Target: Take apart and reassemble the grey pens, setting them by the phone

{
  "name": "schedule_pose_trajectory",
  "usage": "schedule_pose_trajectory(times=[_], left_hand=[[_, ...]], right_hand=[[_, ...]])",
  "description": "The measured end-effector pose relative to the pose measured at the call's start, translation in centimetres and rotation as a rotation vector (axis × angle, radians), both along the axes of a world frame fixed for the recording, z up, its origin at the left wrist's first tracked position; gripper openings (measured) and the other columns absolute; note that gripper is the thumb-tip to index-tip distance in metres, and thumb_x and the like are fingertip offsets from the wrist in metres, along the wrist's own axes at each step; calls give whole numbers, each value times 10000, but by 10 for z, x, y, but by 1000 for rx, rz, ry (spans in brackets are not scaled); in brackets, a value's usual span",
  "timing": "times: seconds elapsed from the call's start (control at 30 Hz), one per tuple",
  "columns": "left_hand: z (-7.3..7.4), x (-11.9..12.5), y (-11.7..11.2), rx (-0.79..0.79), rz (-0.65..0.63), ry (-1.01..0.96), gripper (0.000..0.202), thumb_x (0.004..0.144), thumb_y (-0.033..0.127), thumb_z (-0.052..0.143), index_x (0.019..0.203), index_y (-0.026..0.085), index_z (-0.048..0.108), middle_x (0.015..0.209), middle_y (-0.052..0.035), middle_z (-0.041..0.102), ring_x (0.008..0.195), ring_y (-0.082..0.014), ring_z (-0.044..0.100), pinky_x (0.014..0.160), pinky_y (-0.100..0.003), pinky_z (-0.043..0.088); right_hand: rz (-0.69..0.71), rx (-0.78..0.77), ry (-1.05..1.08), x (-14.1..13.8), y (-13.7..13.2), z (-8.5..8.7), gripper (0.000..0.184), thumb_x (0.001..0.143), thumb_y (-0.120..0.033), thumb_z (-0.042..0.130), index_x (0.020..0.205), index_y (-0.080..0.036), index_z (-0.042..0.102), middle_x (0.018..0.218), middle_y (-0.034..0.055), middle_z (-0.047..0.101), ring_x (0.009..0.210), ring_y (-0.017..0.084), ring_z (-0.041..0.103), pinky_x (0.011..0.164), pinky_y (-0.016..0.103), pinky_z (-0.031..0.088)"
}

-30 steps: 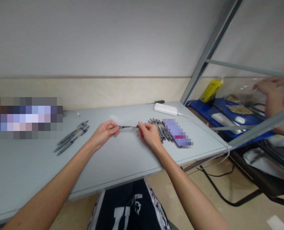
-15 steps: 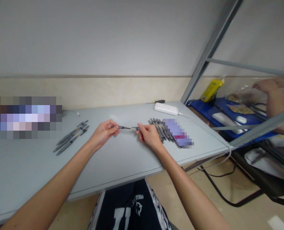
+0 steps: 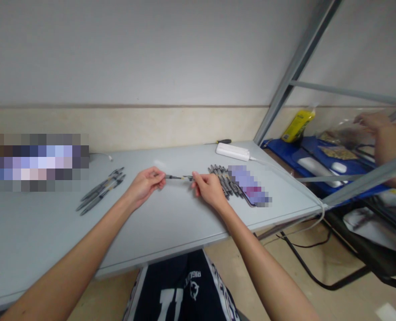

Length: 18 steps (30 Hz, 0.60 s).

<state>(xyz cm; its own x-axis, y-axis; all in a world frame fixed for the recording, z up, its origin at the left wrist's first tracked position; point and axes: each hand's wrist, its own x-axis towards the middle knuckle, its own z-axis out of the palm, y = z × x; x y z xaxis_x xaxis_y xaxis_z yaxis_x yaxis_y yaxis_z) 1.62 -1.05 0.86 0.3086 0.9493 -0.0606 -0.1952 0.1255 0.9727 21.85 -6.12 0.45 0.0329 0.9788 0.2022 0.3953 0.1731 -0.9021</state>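
Note:
Both my hands hold one grey pen [image 3: 178, 177] level above the pale table [image 3: 171, 223]. My left hand [image 3: 146, 183] pinches its left end, fingers closed. My right hand [image 3: 208, 189] pinches the right end, fingers curled. A row of several grey pens [image 3: 225, 182] lies just right of my right hand. A smaller bunch of grey pens [image 3: 101, 191] lies on the table to the left of my left hand.
A white power adapter [image 3: 232, 151] with its cable and a black-handled tool [image 3: 223, 141] lie at the table's back edge. A metal frame [image 3: 288, 76] borders the right side. Beyond it another person's hand [image 3: 373, 121] works over a blue tray [image 3: 318, 156] near a yellow packet [image 3: 298, 123].
My hands stay on the pen with barely any shift. The other person's hand at the right has moved slightly lower.

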Motion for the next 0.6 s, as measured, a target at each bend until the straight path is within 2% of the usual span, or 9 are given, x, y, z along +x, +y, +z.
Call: schedule_pose_trajectory(times=[0.07, 0.17, 0.23, 0.3, 0.4, 0.5, 0.6], left_hand=[[1, 0, -1, -9, 5, -22, 205, 631, 237, 728, 643, 131, 553, 533, -6, 582, 501, -83, 511, 509, -201, 386], [3, 1, -1, -44, 42, -69, 206, 624, 220, 730, 632, 134, 543, 523, 8, 557, 501, -80, 506, 500, -196, 390], [4, 1, 0, -68, 54, -88, 208, 620, 211, 731, 628, 135, 538, 516, 15, 542, 487, -76, 494, 484, -194, 383], [3, 0, 1, -82, 45, -105, 213, 625, 213, 730, 621, 136, 531, 498, 23, 520, 471, -69, 476, 469, -189, 367], [1, 0, 2, -84, 22, -132, 238, 630, 224, 732, 598, 138, 513, 469, 40, 477, 453, -56, 444, 458, -181, 340], [1, -1, 2, -61, 18, -116, 248, 614, 233, 745, 602, 138, 516, 463, 43, 476, 452, -54, 438, 467, -185, 335], [0, -1, 2, -17, 27, -51, 263, 591, 262, 761, 622, 138, 532, 478, 27, 519, 460, -66, 455, 481, -198, 342]], right_hand=[[12, 1, 15, -1, 0, -1, 523, 867, -527, 367, 572, -159, 593, 388, -21, 487, 376, 98, 455, 464, 214, 359], [-13, 104, 38, -3, 1, -2, 318, 804, -463, 529, 890, -171, 619, 574, -24, 583, 446, 100, 504, 505, 214, 393], [-31, 188, 9, -2, 1, -1, 348, 754, -372, 615, 1049, -191, 577, 706, -15, 620, 504, 100, 525, 550, 217, 413], [-26, 237, -46, -2, 0, 0, 290, 750, -296, 618, 1022, -198, 606, 740, -4, 632, 552, 107, 538, 583, 221, 414], [-26, 233, -108, -2, -1, 2, 153, 767, -274, 591, 861, -182, 670, 617, -5, 612, 541, 120, 520, 565, 225, 387], [-11, 181, -149, -3, -2, 3, 214, 800, -329, 552, 770, -160, 679, 480, -23, 531, 483, 116, 461, 527, 228, 340], [-9, 146, -173, -3, -1, 2, 322, 839, -359, 482, 667, -144, 650, 436, -30, 471, 469, 105, 428, 516, 228, 303]])
